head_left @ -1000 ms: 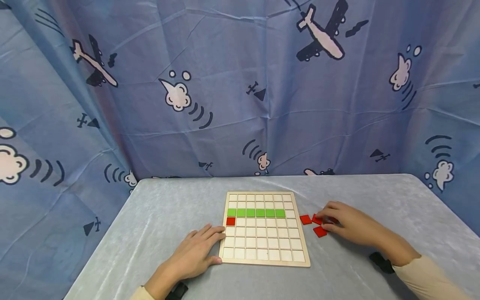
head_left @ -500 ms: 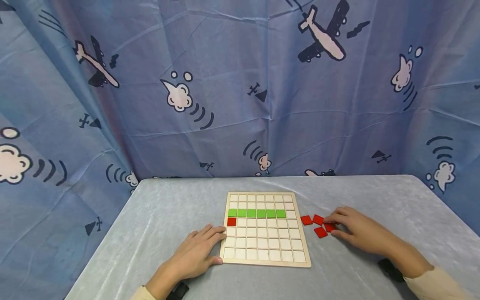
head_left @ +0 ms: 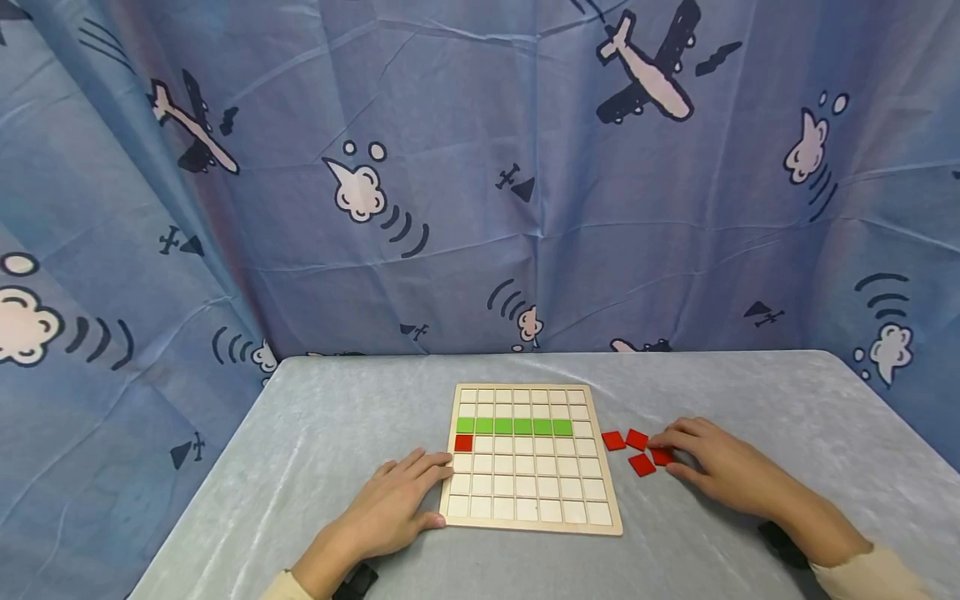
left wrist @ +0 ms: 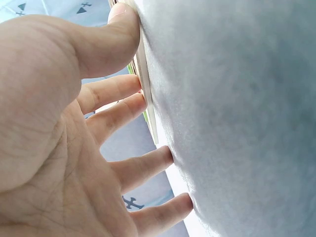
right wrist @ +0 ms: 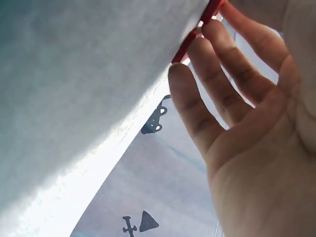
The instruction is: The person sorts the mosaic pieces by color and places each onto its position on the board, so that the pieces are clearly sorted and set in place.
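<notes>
A wooden grid board lies flat in the head view, with a row of several green square tiles and one red tile at the left of the row below. The left hand rests against the board's left edge, fingers extended and thumb near the lower left corner; the left wrist view shows the fingers spread. To the board's right, the right hand has thumb and fingertips around a red square tile on the table. In the right wrist view its fingers meet red tile edges; the thumb's contact is hidden.
Beside the right hand lie three more loose red tiles, including a left one and a front one. A grey cloth covers the table. Behind it hangs a blue curtain printed with airplanes.
The right hand has shifted slightly right and toward the person, off the other red tiles, uncovering them. The left hand and the board have stayed in place.
</notes>
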`<action>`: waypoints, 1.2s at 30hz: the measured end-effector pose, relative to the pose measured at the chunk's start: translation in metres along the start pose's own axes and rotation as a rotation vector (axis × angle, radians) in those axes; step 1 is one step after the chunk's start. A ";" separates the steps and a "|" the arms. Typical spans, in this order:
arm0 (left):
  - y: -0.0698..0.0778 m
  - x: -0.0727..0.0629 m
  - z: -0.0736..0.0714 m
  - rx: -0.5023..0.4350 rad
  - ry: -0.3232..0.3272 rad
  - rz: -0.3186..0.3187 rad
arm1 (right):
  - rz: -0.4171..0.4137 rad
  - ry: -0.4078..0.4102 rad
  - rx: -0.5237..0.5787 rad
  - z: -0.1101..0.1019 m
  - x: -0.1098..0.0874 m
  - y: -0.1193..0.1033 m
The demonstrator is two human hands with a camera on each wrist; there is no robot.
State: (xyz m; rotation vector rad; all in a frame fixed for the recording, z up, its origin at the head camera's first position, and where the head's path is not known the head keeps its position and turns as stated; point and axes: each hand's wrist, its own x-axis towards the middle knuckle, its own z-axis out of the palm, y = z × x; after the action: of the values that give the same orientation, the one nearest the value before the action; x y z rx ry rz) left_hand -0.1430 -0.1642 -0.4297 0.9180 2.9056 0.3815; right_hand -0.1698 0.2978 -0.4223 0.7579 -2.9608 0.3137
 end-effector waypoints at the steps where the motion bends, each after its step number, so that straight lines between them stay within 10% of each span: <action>1: 0.000 0.000 0.000 0.001 0.002 0.002 | 0.010 -0.012 0.003 0.000 0.000 0.000; 36: -0.001 0.001 0.000 0.010 -0.006 -0.006 | 0.006 -0.020 0.010 -0.001 -0.003 0.000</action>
State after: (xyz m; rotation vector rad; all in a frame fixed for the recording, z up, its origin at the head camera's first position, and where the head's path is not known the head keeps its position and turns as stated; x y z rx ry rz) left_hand -0.1440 -0.1644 -0.4302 0.9100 2.9070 0.3631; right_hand -0.1668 0.2994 -0.4214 0.7578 -2.9835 0.3241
